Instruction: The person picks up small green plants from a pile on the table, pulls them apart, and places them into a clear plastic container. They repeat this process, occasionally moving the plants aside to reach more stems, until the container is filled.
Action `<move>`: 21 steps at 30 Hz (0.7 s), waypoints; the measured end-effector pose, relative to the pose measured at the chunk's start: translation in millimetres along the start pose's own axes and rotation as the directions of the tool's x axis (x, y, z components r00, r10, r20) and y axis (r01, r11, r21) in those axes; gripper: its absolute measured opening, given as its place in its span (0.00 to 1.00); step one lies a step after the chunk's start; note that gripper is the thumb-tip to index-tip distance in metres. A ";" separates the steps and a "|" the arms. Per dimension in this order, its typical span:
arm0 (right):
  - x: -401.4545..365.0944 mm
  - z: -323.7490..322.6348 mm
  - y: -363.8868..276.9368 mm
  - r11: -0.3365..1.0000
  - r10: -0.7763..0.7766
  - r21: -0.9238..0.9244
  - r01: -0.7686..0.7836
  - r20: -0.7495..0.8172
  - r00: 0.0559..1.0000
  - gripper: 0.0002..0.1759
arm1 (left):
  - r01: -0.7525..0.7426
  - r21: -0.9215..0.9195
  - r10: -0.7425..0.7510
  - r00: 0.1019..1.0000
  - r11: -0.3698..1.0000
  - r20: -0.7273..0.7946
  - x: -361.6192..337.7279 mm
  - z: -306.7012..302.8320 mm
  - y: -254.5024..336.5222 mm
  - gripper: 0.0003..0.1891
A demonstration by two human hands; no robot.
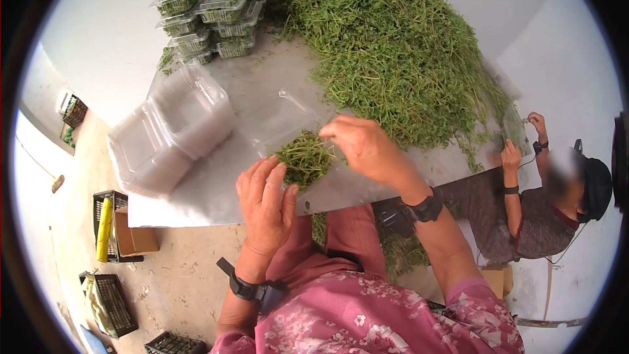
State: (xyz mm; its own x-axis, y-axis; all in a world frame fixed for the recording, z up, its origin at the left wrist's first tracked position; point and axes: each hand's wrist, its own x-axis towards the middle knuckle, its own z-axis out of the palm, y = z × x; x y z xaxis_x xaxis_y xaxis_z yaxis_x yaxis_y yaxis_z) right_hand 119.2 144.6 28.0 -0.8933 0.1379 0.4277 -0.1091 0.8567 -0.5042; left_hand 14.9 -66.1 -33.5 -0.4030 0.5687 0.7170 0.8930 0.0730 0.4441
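In front of me on the table, an open clear plastic clamshell box holds a heap of leafy green stems [305,159]. Its transparent lid [283,117] lies folded back on the far side. My left hand [266,202] is at the box's left edge, fingers extended and thumb apart, fingertips beside the greens. At the right far corner my right hand [364,148] has its fingers pinched together over the edge of the greens; what is between the fingertips is hidden.
A large pile of loose greens [400,52] covers the table's far right. Nested empty clamshells [171,132] stand at the left, with stacked filled boxes [219,10] behind. At the right a co-worker [544,213] handles something by the pile. Crates [108,305] sit on the floor.
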 end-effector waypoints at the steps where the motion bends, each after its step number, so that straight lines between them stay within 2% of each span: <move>1: -1.6 -8.0 -1.0 1.000 0.010 0.015 -0.009 -0.042 0.999 0.09 | -0.029 0.023 0.029 0.999 0.999 0.031 4.4 0.3 3.9 0.19; 4: -16.9 -21.2 2.4 0.973 0.187 0.164 -0.161 -0.156 0.970 0.07 | -0.097 0.073 0.087 0.989 0.993 0.120 20.5 -0.1 15.4 0.20; 7: -37.0 -37.9 17.8 0.931 0.363 0.105 -0.349 -0.182 0.914 0.06 | -0.100 0.065 0.084 0.972 0.993 0.220 35.9 5.3 15.7 0.21; 10: -56.6 -52.8 34.4 0.879 0.468 0.048 -0.474 -0.272 0.841 0.05 | -0.083 0.032 0.069 0.944 0.996 0.322 47.5 8.6 3.4 0.21; 13: -68.5 -62.0 44.6 0.855 0.491 -0.012 -0.518 -0.304 0.816 0.05 | -0.049 -0.023 0.054 0.876 0.999 0.480 53.3 12.1 -4.6 0.19; 16: -74.3 -59.6 52.7 0.852 0.500 -0.037 -0.521 -0.231 0.834 0.05 | 0.011 -0.064 0.026 0.836 0.998 0.548 55.5 17.0 -9.1 0.15; 19: -69.3 -50.7 55.1 0.849 0.501 -0.047 -0.526 -0.247 0.830 0.04 | 0.024 -0.069 0.019 0.830 0.997 0.558 55.7 20.5 -14.0 0.11; 21: -59.8 -45.5 55.9 0.868 0.453 -0.114 -0.483 -0.212 0.866 0.05 | 0.027 -0.053 0.007 0.822 0.998 0.569 56.7 22.1 -15.5 0.08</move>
State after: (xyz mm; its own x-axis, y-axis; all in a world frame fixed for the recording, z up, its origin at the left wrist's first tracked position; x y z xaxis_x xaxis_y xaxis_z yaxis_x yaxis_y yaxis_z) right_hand 186.3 206.9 8.4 -0.7305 0.6131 0.3009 0.3861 0.7341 -0.5586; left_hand -17.3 -16.9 -11.6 -0.2105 0.9346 0.2867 0.8699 0.0453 0.4912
